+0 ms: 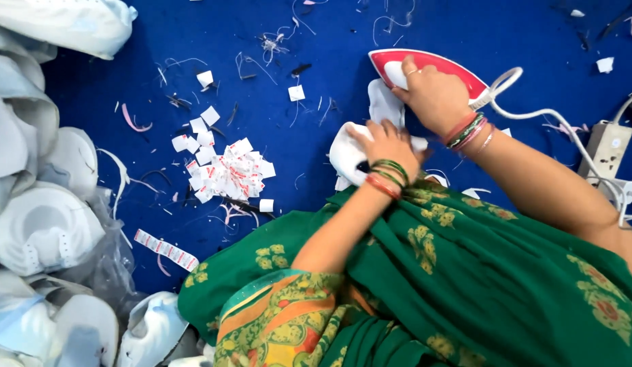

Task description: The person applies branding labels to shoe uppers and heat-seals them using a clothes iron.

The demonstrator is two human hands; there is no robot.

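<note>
My right hand (435, 95) grips the handle of a red and white electric iron (458, 71) that rests on the blue cloth surface (261, 41). The iron's nose lies over a small white fabric piece (384, 102). My left hand (387, 144) presses down on the near part of that white fabric (346, 155), just below the iron. Both wrists wear green and red bangles. The middle of the fabric is hidden under my hands.
A heap of small white tags (231, 173) lies left of the fabric, with a tag strip (166, 250) nearer me. White moulded mask cups (44, 224) pile up along the left edge. The iron's white cord (533, 112) runs to a power strip (605, 146). Thread scraps litter the cloth. My green patterned garment (465, 272) fills the foreground.
</note>
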